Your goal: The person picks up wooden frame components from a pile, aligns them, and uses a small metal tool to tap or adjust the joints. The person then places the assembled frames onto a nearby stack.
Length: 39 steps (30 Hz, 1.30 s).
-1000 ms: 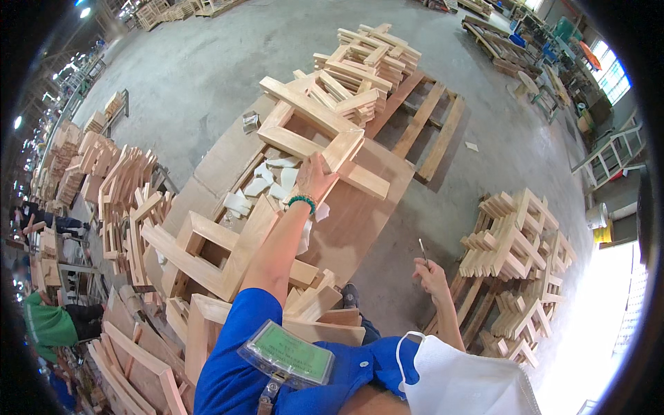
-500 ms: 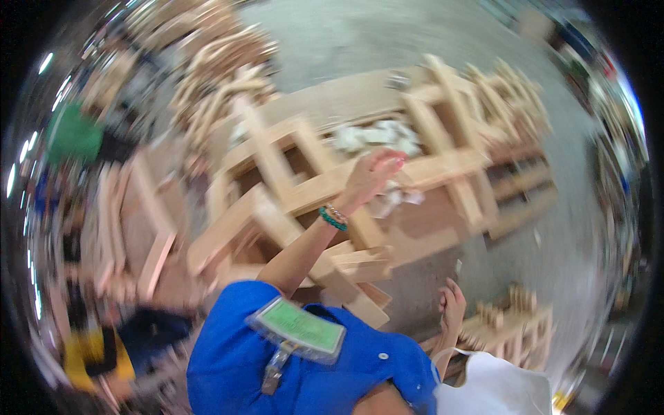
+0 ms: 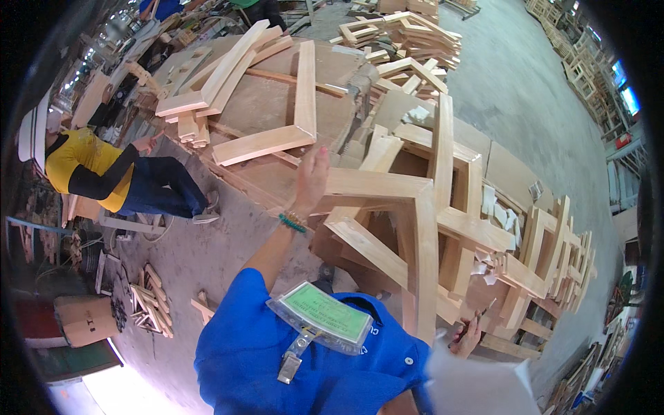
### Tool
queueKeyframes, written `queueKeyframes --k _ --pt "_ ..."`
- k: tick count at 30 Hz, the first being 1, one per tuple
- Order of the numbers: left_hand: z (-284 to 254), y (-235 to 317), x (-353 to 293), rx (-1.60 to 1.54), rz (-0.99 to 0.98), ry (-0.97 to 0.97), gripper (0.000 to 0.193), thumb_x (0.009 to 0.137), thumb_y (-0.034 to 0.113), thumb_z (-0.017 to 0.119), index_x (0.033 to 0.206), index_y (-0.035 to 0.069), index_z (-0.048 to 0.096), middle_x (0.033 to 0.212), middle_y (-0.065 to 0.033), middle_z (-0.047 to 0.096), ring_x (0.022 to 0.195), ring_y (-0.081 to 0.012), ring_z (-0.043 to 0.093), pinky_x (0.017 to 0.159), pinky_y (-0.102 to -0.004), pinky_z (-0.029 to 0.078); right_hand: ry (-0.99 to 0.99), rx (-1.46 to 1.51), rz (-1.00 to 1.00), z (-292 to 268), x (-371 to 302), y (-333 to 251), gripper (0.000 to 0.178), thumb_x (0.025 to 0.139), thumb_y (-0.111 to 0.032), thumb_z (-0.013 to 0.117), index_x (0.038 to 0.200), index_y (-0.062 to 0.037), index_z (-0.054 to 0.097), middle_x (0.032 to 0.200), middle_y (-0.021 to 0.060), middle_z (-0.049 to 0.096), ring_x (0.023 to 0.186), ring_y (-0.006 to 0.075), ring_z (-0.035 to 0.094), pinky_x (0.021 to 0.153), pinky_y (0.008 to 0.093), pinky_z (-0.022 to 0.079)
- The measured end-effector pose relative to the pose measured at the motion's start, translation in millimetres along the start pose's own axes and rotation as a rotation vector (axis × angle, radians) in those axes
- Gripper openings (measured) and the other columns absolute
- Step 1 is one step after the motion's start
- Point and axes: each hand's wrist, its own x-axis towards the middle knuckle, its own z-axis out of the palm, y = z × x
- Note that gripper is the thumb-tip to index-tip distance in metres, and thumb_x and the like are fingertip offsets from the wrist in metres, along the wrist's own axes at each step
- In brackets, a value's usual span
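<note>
My left hand (image 3: pixel 312 181), with a green bead bracelet (image 3: pixel 292 222) at its wrist, is stretched out with straight fingers. It is beside the left end of a pale wooden corner frame (image 3: pixel 423 221); whether it touches the wood I cannot tell. Low on the right, my right hand (image 3: pixel 467 337) is closed around a thin, pointed stick-like tool (image 3: pixel 489 307), whose kind is too small to make out. Just beyond it are joined wooden frames (image 3: pixel 474 232) on cardboard, with crumpled white scraps (image 3: pixel 503 211) among them.
To the left, L-shaped wooden pieces (image 3: pixel 266 144) lie on a cardboard-covered table (image 3: pixel 277 104). A person in a yellow shirt (image 3: pixel 90 162) stands at its left side. More frames (image 3: pixel 415 38) are stacked at the back. Offcuts (image 3: pixel 151 301) lie on the floor at lower left.
My view has swung toward the left, bringing the table and the yellow-shirted person into clearer sight. My left hand has gone from above the joined frames to beside the corner frame's end.
</note>
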Motion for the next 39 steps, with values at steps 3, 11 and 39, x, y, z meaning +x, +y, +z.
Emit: queueKeyframes --k 3,11,39 --pt "-43.3 -27.5 6.7 -0.123 -0.029 0.064 0.036 0.099 0.032 0.040 0.080 0.004 0.051 0.065 0.0014 0.038 0.061 -0.0090 0.037 0.058 -0.0271 0.036 -0.054 -0.028 -0.059 20.0 -1.1 1.9 0.033 0.095 -0.021 0.052 0.127 -0.0127 0.053 0.077 0.0021 0.059 0.046 0.0008 0.044 0.035 0.0147 0.032" --pt "-112.2 -63.0 104.3 0.349 0.118 0.052 0.035 0.089 0.030 0.058 0.112 0.004 0.056 0.094 -0.0087 0.061 0.084 -0.0212 0.059 0.076 -0.0349 0.046 -0.045 -0.007 -0.132 55.2 -28.3 -2.7 0.033 0.094 -0.017 0.054 0.125 -0.0097 0.054 0.077 0.0029 0.062 0.045 0.0004 0.047 0.034 0.0141 0.034" --pt "-19.9 62.4 158.1 -0.702 -0.272 -0.412 0.037 0.081 0.025 0.072 0.106 0.006 0.052 0.090 -0.0064 0.065 0.071 -0.0160 0.067 0.060 -0.0299 0.060 0.058 -0.144 -0.437 167.2 -115.4 -96.8 0.030 0.093 -0.006 0.046 0.121 -0.0056 0.056 0.091 0.0033 0.064 0.062 0.0026 0.048 0.051 0.0161 0.038"
